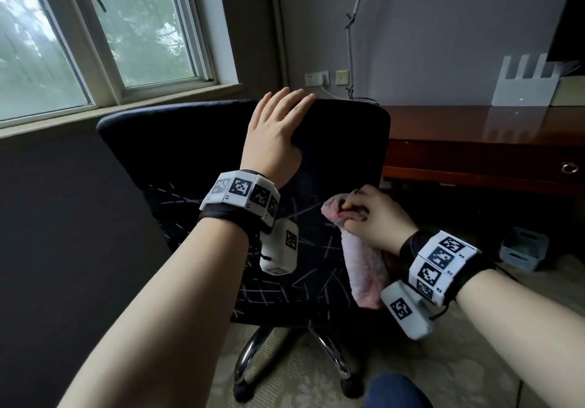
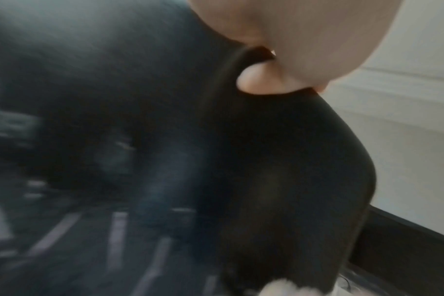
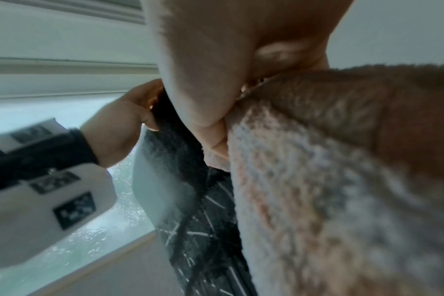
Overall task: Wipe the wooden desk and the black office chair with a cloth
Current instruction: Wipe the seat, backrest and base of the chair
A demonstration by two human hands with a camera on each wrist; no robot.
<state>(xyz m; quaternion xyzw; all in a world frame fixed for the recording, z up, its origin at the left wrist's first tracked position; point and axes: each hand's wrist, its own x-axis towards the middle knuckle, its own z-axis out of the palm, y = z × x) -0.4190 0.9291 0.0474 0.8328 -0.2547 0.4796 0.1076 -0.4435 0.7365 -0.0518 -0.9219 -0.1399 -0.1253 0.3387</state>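
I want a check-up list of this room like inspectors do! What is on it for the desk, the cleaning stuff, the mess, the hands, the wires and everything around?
Surface: glossy brown wooden desk, top reflects light; drawer with a ring pull.
Job's things: black fabric office chair beside the desk; fluffy pink cloth pressed against the chair's backrest.
Clutter: white slotted stand on the desk; grey plastic basket on the floor.
Hands: left hand grips the top edge of the chair back; right hand holds the cloth bunched.
Cables: white cord hanging down the wall near the sockets.
Surroundings: window at left, pale carpet.
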